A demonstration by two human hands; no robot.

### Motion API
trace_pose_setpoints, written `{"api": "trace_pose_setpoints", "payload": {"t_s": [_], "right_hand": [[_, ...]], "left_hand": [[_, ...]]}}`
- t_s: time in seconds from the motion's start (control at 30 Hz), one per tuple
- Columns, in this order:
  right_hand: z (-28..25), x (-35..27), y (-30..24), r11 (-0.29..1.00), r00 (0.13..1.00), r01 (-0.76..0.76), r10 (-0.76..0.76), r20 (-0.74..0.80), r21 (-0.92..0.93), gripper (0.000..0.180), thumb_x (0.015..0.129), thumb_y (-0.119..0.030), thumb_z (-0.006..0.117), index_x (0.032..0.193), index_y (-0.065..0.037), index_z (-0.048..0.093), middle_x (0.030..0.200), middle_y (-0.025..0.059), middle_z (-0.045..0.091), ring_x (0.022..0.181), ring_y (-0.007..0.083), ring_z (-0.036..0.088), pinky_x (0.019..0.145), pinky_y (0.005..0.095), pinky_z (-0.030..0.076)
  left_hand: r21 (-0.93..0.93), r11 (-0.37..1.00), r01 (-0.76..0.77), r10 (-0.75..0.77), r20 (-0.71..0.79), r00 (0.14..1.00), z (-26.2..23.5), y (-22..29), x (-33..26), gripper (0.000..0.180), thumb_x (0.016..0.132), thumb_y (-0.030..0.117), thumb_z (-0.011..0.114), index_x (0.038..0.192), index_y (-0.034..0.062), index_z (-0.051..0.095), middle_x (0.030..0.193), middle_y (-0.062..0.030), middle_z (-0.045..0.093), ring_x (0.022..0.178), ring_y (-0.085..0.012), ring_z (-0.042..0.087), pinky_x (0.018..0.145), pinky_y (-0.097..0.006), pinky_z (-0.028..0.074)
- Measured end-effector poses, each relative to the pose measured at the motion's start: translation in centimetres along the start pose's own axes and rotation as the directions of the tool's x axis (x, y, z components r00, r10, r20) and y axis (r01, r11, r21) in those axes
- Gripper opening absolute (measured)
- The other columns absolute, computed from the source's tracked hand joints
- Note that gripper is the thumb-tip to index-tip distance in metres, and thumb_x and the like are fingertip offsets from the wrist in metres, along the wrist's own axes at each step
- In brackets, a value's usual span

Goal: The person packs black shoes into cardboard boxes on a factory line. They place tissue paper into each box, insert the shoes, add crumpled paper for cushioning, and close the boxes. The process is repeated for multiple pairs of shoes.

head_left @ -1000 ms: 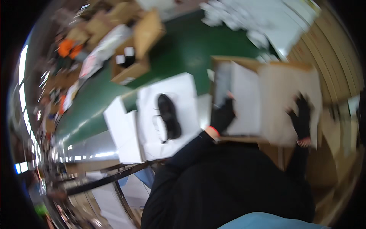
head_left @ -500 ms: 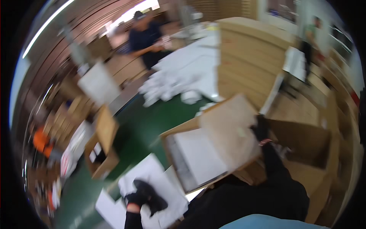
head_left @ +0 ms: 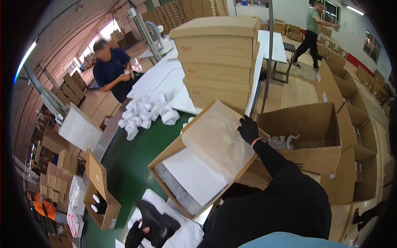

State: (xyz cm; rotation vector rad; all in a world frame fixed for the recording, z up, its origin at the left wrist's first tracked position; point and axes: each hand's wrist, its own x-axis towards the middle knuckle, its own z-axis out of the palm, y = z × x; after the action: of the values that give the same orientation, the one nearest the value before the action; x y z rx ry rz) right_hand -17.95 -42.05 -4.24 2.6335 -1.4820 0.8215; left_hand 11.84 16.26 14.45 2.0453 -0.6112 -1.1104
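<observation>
My left hand (head_left: 135, 234), in a dark glove with bare fingertips, is closed on a black boot (head_left: 156, 223) at the lower left. Under the boot lies crumpled white paper (head_left: 188, 230). My right hand (head_left: 248, 130), gloved in black, grips the right rim of an open cardboard box (head_left: 168, 191) at the edge of the tan tissue paper (head_left: 215, 138). Some of its fingers are hidden. A white sheet (head_left: 194, 175) and greyish wrapping (head_left: 175, 186) lie inside that box.
A small open box (head_left: 111, 211) with dark items stands left on the green table surface (head_left: 138, 155). Wadded white paper (head_left: 144, 113) and stacked shoeboxes (head_left: 217, 62) lie beyond. A large open carton (head_left: 302, 159) stands right. A person (head_left: 113, 68) works across the table.
The view has swung and sharpened, so the surroundings sit differently. The boot now stands more upright beside my left hand. My right hand stays at the box rim.
</observation>
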Motion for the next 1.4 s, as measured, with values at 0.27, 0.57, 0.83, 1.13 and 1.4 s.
{"api": "trace_pose_setpoints", "payload": {"t_s": [0.27,0.57,0.83,1.13,1.4], "right_hand": [[6.3,-0.9,5.0,0.978,0.966,0.207,-0.199,-0.163,0.030,0.034,0.079,-0.013,0.056,0.112,-0.007,0.060,0.104,0.0133,0.062,0.097,0.0342,0.059,0.082,0.0445,0.048],[7.8,-2.6,4.7,0.962,0.975,0.220,-0.224,0.007,0.163,0.032,0.076,-0.006,0.062,0.108,-0.007,0.058,0.103,0.0156,0.060,0.091,0.0358,0.060,0.079,0.0452,0.048],[10.3,-3.6,4.3,0.966,0.967,0.228,-0.239,0.088,0.123,0.032,0.079,-0.008,0.058,0.111,-0.007,0.054,0.102,0.0163,0.058,0.094,0.0366,0.058,0.077,0.0466,0.049],[3.9,4.8,2.8,0.913,0.899,0.400,-0.407,-0.161,-0.072,0.051,0.073,-0.023,0.073,0.118,-0.007,0.056,0.117,0.0140,0.060,0.111,0.0326,0.055,0.095,0.0427,0.043],[11.5,22.5,-10.4,0.694,0.740,0.667,-0.659,-0.134,0.270,0.058,0.091,-0.037,0.059,0.137,-0.004,0.046,0.137,0.0178,0.049,0.128,0.0323,0.044,0.109,0.0405,0.032]], "left_hand": [[-0.116,0.888,-0.445,0.451,0.031,0.892,11.0,6.0,13.1,0.073,0.088,0.030,0.068,0.146,0.0016,0.032,0.129,-0.0116,0.056,0.119,-0.0161,0.050,0.101,-0.027,0.037],[0.242,0.882,-0.404,0.381,0.137,0.914,16.9,5.9,19.5,0.073,0.084,0.049,0.065,0.139,0.0087,0.041,0.098,-0.0155,0.070,0.096,-0.0311,0.067,0.083,-0.035,0.049],[0.789,0.363,-0.496,0.637,0.179,0.750,22.5,2.1,22.1,0.064,0.087,0.052,0.054,0.133,0.0071,0.049,0.107,-0.0141,0.065,0.109,-0.0286,0.056,0.105,-0.055,0.024],[0.559,0.683,-0.470,0.724,-0.434,0.537,16.1,1.1,15.9,0.050,0.086,0.030,0.064,0.129,0.0074,0.053,0.122,-0.0143,0.056,0.123,-0.0349,0.045,0.107,-0.046,0.027],[0.543,0.779,0.314,0.308,-0.768,0.562,17.7,-19.9,8.0,0.063,0.081,0.033,0.066,0.133,0.0044,0.044,0.136,-0.0203,0.044,0.131,-0.0389,0.035,0.108,-0.053,0.024]]}}
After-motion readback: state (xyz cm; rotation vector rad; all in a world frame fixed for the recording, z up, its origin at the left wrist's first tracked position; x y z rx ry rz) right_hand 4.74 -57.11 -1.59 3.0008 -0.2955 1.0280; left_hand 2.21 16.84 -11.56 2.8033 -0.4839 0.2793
